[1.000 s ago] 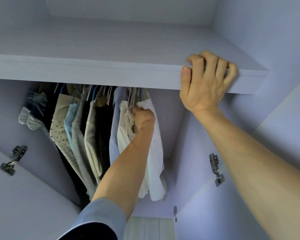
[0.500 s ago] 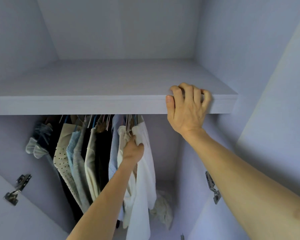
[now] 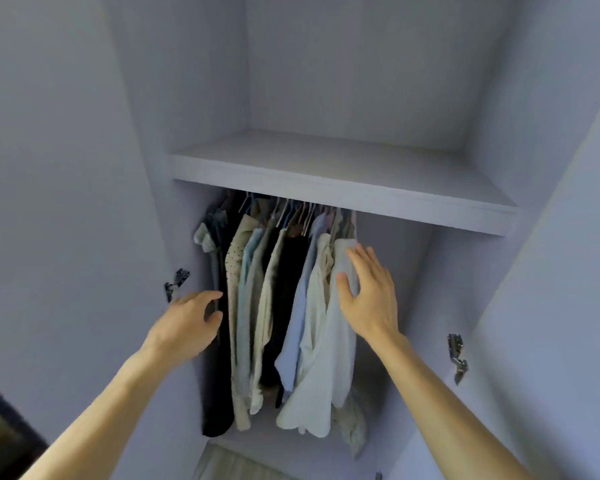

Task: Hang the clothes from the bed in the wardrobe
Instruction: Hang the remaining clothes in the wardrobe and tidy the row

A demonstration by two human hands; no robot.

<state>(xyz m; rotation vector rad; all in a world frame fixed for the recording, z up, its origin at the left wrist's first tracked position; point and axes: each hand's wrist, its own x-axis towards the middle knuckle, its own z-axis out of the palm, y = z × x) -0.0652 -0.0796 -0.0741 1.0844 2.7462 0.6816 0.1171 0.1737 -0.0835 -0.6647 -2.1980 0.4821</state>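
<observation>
Pale hung clothes (image 3: pixel 257 306) between two spread hands (image 3: pixel 184 323) (image 3: pixel 371 296)

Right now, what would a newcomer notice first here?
A packed row of pale and dark hanging shirts crowds the wardrobe's left side, under a lilac-white shelf. The right hand lies open on the rightmost white shirt; the left hand hovers by the black garment at the left end.

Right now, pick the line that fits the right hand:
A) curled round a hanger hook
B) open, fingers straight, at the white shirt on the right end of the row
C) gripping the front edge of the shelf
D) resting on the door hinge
B: the right hand is spread flat at the white shirt, well below the shelf.
</observation>
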